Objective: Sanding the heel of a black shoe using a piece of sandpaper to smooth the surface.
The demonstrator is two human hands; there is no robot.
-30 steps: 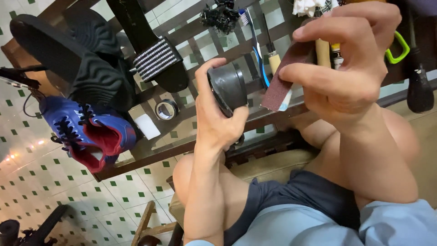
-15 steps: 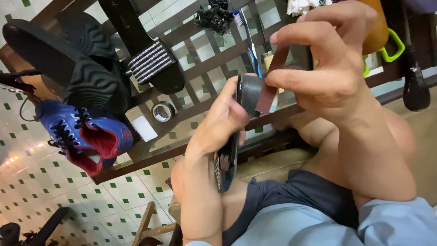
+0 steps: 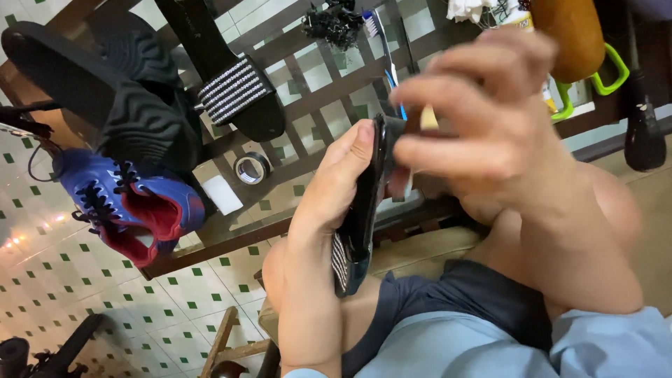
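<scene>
The left hand (image 3: 336, 189) grips a black sandal (image 3: 360, 217) edge-on above the person's lap, thumb along its upper side, its striped strap (image 3: 339, 262) showing below the palm. The right hand (image 3: 483, 133), blurred, closes its fingers on the sandal's upper end, just beside the left thumb. On the glass table (image 3: 231, 238) behind lie a blue and red shoe (image 3: 129, 203), a matching black sandal (image 3: 224, 70), and a tape roll (image 3: 250, 168).

sandal (image 3: 358, 231): black, with a striped white-and-black strap
pose: on edge, nearly upright
place: above the lap
</scene>
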